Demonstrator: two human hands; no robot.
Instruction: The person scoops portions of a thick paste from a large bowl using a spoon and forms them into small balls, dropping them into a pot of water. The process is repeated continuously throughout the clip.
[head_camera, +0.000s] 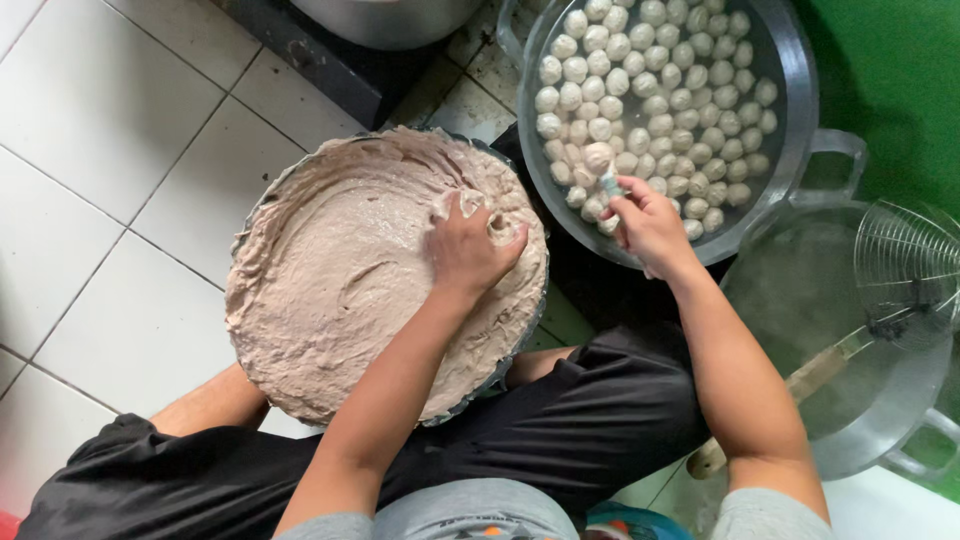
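One spoon (609, 183), seemingly upright, right hand (650, 228)

Paste (340, 270): pinkish-grey, smooth, fills wide basin on floor. Spoon (609, 184): small, upright over pale balls (650, 90) in water.

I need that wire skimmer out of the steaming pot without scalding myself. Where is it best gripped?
Grip the wire skimmer by the wooden handle's low end, coming from the near side by the person's knee. The handle slants out past the pot's rim, clear of the steam.
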